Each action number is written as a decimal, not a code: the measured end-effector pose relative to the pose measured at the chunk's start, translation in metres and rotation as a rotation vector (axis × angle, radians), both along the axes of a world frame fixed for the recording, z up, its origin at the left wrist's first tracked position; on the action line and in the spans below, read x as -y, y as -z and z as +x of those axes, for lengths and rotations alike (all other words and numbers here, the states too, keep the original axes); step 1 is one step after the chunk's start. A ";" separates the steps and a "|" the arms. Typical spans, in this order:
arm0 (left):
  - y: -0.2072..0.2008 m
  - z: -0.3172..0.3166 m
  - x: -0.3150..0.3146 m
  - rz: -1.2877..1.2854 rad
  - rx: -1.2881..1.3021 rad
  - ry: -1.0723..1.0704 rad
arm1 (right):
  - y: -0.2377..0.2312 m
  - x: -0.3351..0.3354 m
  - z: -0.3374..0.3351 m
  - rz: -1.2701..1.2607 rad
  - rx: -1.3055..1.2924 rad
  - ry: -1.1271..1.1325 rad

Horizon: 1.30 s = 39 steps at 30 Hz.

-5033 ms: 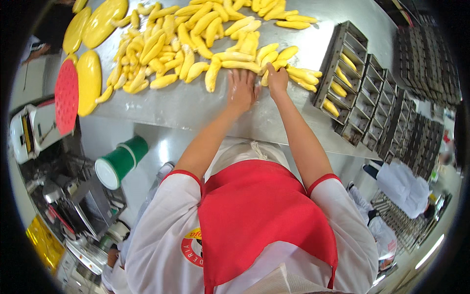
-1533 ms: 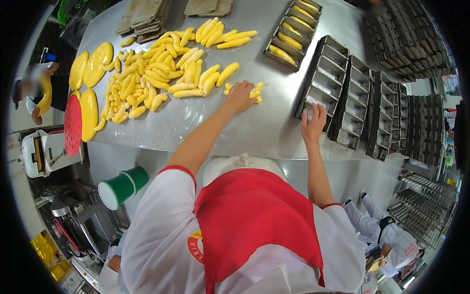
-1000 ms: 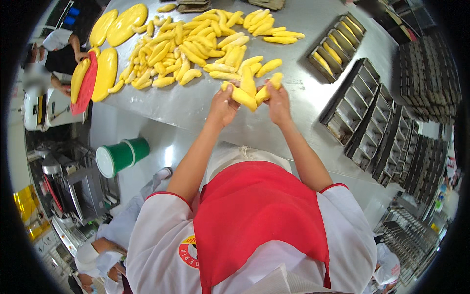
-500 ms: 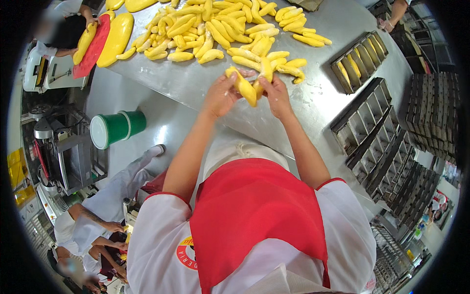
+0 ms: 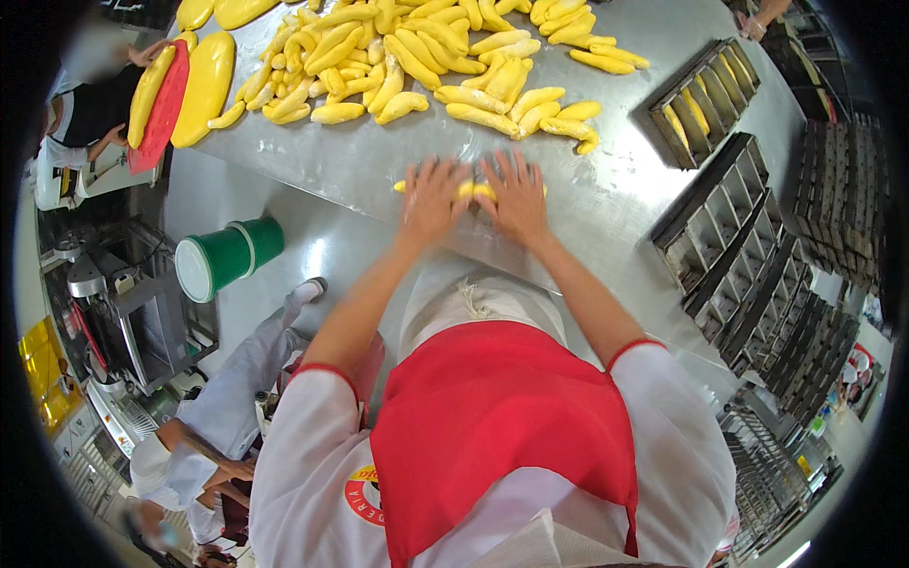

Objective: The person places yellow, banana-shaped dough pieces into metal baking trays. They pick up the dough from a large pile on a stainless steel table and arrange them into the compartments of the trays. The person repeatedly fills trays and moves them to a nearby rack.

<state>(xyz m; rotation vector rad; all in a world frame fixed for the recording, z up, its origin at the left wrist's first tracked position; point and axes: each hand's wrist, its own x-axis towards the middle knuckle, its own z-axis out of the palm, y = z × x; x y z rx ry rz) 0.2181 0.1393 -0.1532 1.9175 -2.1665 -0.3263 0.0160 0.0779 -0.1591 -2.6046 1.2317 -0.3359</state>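
On the steel table, a roll of yellow dough lies crosswise under my palms; its two ends and a short middle stretch show between my hands. My left hand presses on its left part, fingers stretched out and slightly blurred. Flat on its right part rests my right hand, fingers spread. Just beyond my fingertips are several short dough rolls, dusted with flour. Behind them and to the left spreads a large heap of yellow dough rolls.
Metal loaf pans stand at the right, one pan set partly filled with dough. Large dough slabs and a co-worker holding dough near a red sheet are at the far left. A green bucket is left of the table.
The dough pieces held up in both hands are now down on the table as one roll under my palms. My fingers have opened from a grip to lying flat.
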 end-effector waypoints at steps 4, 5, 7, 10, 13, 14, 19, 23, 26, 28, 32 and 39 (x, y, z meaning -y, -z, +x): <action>0.001 0.023 0.085 -0.199 0.021 -0.264 | -0.011 0.079 0.035 -0.135 0.066 0.106; 0.000 0.023 0.091 -0.223 -0.006 -0.298 | -0.011 0.085 0.036 -0.161 0.086 0.129; 0.002 0.019 0.084 -0.238 0.013 -0.276 | -0.006 0.057 0.025 -0.141 0.115 0.081; 0.005 -0.002 0.021 -0.210 0.074 -0.125 | 0.006 0.001 -0.002 -0.028 0.078 0.022; 0.019 -0.013 -0.030 -0.076 -0.003 -0.112 | 0.006 -0.024 -0.024 0.121 0.144 0.063; 0.010 -0.018 -0.030 0.001 -0.017 -0.132 | 0.004 -0.023 -0.038 0.183 0.160 0.100; -0.023 -0.034 -0.001 0.266 -0.604 -0.273 | -0.109 -0.011 -0.133 0.688 1.161 0.714; -0.040 -0.094 0.019 0.522 -1.037 -0.277 | -0.157 -0.032 -0.265 0.174 1.417 0.716; -0.079 -0.181 0.039 0.714 -1.229 -0.300 | -0.133 -0.054 -0.342 -0.079 0.887 0.695; -0.091 -0.233 0.051 0.772 -1.292 -0.202 | -0.120 -0.065 -0.347 -0.019 0.850 0.728; -0.140 -0.322 0.064 0.673 -1.300 0.463 | -0.106 -0.079 -0.321 0.112 0.778 0.784; -0.196 -0.333 0.085 0.823 -1.360 0.322 | -0.134 -0.025 -0.392 -0.268 0.839 0.865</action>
